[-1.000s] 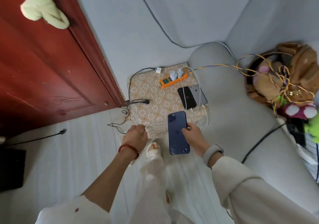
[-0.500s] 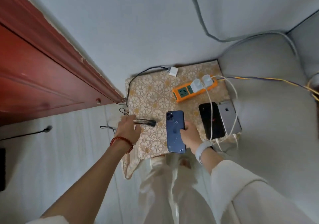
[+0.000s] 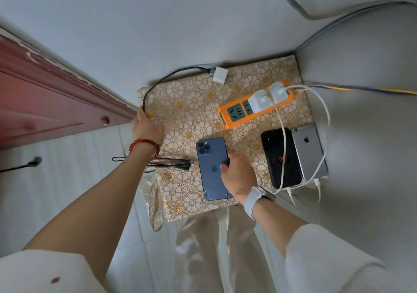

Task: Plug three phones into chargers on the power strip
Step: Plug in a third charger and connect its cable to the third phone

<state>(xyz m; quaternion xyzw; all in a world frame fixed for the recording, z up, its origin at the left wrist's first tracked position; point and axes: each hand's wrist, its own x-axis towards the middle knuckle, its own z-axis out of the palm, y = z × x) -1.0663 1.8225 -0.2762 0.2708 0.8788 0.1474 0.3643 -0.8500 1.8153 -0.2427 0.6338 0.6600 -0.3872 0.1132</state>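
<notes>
Blue phone [image 3: 212, 168] face-down, camera end away, right hand [image 3: 239, 175] on it

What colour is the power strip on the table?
Orange, with green sockets; the power strip shows clearly in the head view.

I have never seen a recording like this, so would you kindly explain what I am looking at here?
There is no machine: a person wears a wide-angle camera on the head, looking down at their own two hands. The small table has a flowered cloth. On it lie an orange power strip with two white chargers plugged in, and a black phone and a silver phone with white cables running over them. The right hand rests on a blue phone, lying face down on the cloth. The left hand reaches to a black cable at the table's edge; that cable leads to a loose white charger, not yet in the strip.
</notes>
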